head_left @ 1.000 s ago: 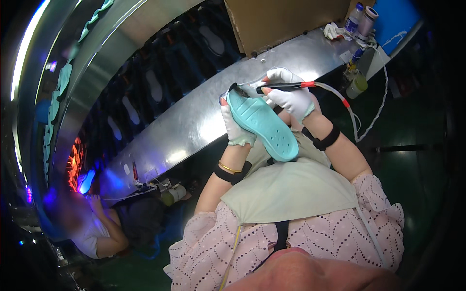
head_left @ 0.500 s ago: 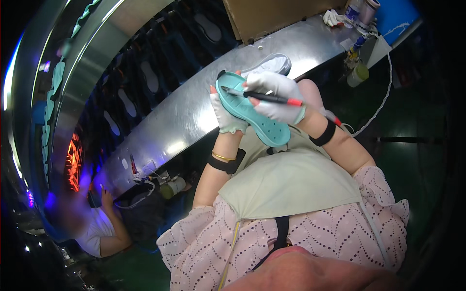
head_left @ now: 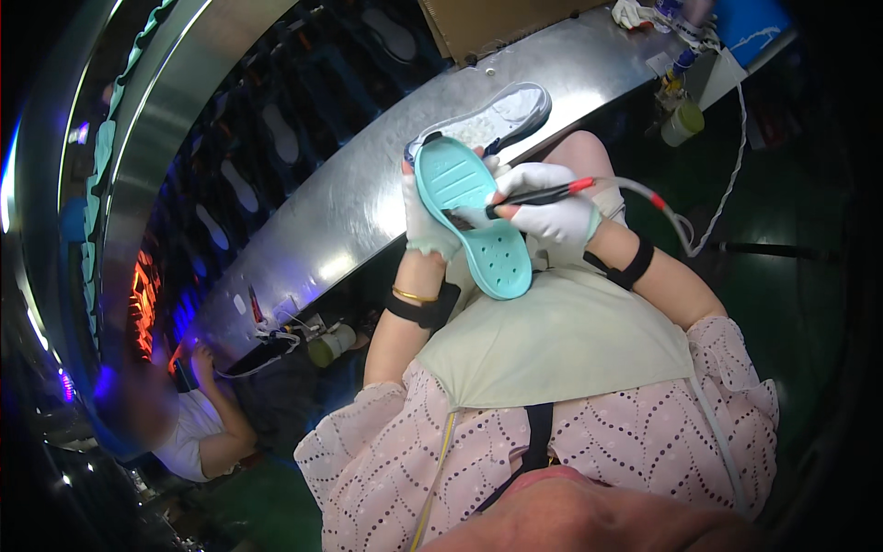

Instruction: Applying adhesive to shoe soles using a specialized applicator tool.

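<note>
My left hand (head_left: 425, 219), in a white fingerless glove, is closed around the left side of a teal shoe sole (head_left: 501, 265). The sole tilts toward me, with grooves at its far end and small holes at its near end. In my right hand (head_left: 559, 216), also gloved, is a black-handled brush (head_left: 544, 195) with red bands and a pale tube running off its back end. Its bristles lie at the sole's narrow middle; whether they press on it I cannot tell. Just beyond the sole, a white and grey shoe upper (head_left: 517, 110) rests on the metal bench.
The metal bench (head_left: 368, 216) curves from lower left to upper right. A cardboard box (head_left: 497, 23) stands at its far side. A small pot (head_left: 682, 122) and cords hang at the right end. Another person (head_left: 198, 428) sits at lower left, near a conveyor carrying teal pieces.
The brush has moved from the sole's far end nearer to its middle. The sole has swung a little more upright, and more of the shoe upper shows behind it.
</note>
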Available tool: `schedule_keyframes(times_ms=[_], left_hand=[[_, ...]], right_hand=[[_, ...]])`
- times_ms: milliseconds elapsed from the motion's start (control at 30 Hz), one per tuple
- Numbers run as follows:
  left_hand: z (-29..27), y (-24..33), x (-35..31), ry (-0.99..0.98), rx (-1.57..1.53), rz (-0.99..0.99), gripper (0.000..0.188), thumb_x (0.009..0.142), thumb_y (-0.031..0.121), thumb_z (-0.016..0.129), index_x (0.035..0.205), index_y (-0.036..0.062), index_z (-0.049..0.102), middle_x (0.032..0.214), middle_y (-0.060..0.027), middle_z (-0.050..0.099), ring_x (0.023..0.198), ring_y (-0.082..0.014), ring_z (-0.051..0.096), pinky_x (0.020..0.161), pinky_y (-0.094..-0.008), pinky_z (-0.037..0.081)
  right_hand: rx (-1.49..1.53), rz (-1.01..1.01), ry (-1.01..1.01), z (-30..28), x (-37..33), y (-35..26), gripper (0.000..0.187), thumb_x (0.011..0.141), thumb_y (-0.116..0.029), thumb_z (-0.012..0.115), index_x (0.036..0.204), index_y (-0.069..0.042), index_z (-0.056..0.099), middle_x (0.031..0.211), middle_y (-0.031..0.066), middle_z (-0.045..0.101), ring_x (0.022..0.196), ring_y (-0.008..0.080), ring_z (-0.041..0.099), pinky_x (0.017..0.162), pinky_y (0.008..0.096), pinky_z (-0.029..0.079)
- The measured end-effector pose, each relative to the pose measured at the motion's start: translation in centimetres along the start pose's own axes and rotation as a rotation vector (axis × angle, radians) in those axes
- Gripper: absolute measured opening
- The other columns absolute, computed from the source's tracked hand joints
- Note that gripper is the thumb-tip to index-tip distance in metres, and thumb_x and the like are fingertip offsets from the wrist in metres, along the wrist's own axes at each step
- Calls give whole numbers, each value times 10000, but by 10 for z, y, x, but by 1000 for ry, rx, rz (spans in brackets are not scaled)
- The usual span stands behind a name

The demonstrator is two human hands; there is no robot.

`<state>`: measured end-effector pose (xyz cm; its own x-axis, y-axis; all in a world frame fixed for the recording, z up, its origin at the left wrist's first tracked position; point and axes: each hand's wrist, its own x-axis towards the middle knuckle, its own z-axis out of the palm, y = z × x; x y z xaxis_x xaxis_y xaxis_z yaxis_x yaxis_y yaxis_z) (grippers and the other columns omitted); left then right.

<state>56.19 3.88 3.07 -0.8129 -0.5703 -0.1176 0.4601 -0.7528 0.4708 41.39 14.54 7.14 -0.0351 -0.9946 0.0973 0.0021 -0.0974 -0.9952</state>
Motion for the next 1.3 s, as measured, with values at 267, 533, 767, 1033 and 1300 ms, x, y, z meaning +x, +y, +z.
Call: schedule_keyframes(times_ms=[267,533,767,1033,1300], left_hand=[[-24,-48,-27,76,272,76,843,813,739,320,1324,72,386,1214,-139,534,1085,-257,539,950,-393,442],[-1,-28,11,7,59,241,945,712,819,360,1246,43,451,1124,-152,572,1021,-286,564,920,-408,456],[5,-8,27,48,-66,382,987,593,838,505,1236,89,496,1136,-167,573,958,-285,563,858,-427,477],[-13,15,35,-222,-64,292,975,607,846,476,1257,120,485,1131,-162,585,952,-320,576,836,-427,495],[19,43,18,-128,565,138,1105,550,864,483,1253,11,462,1099,-189,593,937,-280,621,806,-386,533]], right_hand=[[85,-18,124,-6,-18,20,127,814,-49,629,933,-11,612,924,25,634,864,75,582,778,231,469],[-161,-245,83,-3,-5,5,124,760,-29,702,871,-31,645,869,37,648,818,110,606,762,251,476],[142,-240,189,1,5,9,147,762,-42,721,865,-33,616,858,10,651,812,58,590,738,239,486],[403,89,100,-1,9,-5,116,778,-61,708,850,-37,621,840,19,655,804,91,606,724,235,486],[-132,-58,-263,-19,15,-8,167,741,-21,737,859,-8,619,905,68,646,881,149,614,803,287,493]])
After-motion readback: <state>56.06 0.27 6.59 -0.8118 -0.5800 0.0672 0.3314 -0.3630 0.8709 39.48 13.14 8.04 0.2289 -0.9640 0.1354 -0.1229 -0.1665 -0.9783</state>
